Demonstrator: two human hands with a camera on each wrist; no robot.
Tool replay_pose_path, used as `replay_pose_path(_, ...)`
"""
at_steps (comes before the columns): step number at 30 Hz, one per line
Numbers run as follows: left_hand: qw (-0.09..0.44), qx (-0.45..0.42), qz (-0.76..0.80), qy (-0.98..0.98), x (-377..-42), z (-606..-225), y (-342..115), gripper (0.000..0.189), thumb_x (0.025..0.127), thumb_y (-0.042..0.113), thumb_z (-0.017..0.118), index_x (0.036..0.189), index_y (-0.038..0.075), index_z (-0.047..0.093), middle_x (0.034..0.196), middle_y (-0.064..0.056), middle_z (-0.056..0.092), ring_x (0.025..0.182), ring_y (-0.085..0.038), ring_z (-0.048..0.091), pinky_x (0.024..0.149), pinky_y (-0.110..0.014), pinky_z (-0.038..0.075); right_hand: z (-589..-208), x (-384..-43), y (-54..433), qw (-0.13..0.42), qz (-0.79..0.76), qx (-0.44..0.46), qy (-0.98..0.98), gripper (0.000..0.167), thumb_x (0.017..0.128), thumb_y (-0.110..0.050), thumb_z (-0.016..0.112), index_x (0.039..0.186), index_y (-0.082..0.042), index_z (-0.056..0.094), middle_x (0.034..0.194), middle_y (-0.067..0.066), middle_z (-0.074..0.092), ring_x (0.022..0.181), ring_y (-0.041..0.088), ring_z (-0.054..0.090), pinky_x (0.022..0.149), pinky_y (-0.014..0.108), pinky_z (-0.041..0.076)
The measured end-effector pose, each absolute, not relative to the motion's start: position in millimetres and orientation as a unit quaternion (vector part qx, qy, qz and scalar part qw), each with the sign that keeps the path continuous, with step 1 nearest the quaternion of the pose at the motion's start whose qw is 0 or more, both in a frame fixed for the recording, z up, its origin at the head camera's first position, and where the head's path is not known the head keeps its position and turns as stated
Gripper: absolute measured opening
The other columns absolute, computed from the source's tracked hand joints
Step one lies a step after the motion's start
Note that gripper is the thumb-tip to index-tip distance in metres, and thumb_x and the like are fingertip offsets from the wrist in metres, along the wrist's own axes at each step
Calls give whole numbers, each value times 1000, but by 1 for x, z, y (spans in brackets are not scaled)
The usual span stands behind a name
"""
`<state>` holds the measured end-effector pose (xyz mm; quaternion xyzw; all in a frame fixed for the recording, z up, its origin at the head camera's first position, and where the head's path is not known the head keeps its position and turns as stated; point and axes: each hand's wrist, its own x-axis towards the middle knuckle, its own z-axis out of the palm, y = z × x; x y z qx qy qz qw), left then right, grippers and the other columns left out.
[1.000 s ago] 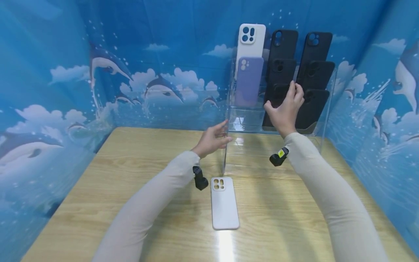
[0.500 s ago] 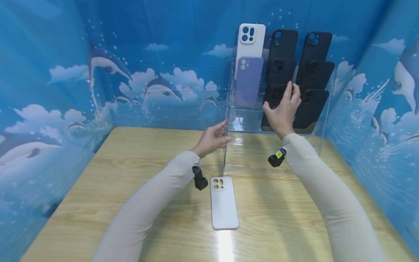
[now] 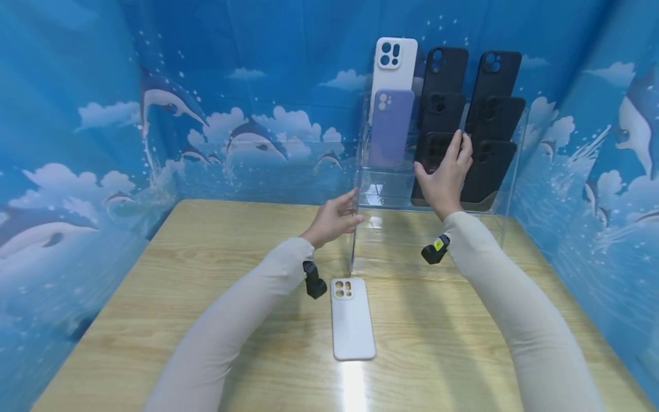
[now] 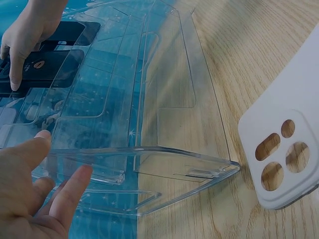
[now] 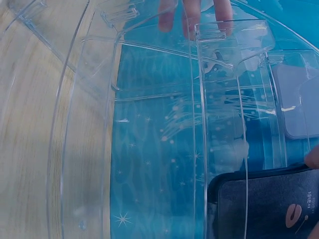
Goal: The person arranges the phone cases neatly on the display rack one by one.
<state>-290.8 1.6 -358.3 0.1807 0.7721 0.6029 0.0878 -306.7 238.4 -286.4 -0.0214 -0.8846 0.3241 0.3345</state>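
My right hand [image 3: 444, 177] grips a black phone case [image 3: 427, 180] by its sides, thumb on the left edge and fingers on the right. This case leans in the lowest tier of a clear acrylic stand [image 3: 393, 197], middle column; its printed lower end [image 5: 259, 204] shows in the right wrist view. At the stand's left side panel, my left hand [image 3: 332, 222] touches the edge with relaxed, extended fingers. Through the clear plastic its fingertips [image 5: 192, 17] are visible. A white phone case [image 3: 353, 326] with a camera cutout lies flat on the table before the stand.
Behind, a second white case [image 3: 393, 68] stands above a purple case [image 3: 392, 123]. More black cases [image 3: 489, 171] fill the right column, with others up the middle one. The wooden table [image 3: 216, 257] ends at a blue dolphin-print curtain [image 3: 268, 68].
My right hand has shifted slightly left, and the gripped black phone case has moved a little left with it. My left hand stays at the stand's side.
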Motion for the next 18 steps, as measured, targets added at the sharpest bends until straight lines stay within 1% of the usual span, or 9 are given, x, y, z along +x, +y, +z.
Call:
replay_pose_path(8,87,183,601,773,-292,-359,2,74,88,13,70,150,28,31,148,-9,42,126,-27,52,76,-25,60,-287,-303,240,327,335,-19,-883,91,90,-38,64,155,-20,3,160,6,1,147,20,2,121,37,19)
replay_pose_path(13,84,183,600,774,-291,-358,1,74,88,13,69,150,28,31,148,-10,42,125,-27,53,76,-25,60,-286,-295,238,324,344,-12,-881,91,90,-38,65,155,-16,5,159,8,2,147,21,1,122,39,17)
replay_pose_path(18,84,184,602,773,-290,-358,0,73,88,14,70,149,28,32,147,-10,43,125,-28,53,76,-26,60,-288,-275,232,312,355,-3,-881,89,90,-36,65,155,-15,8,159,9,3,147,21,2,122,42,16)
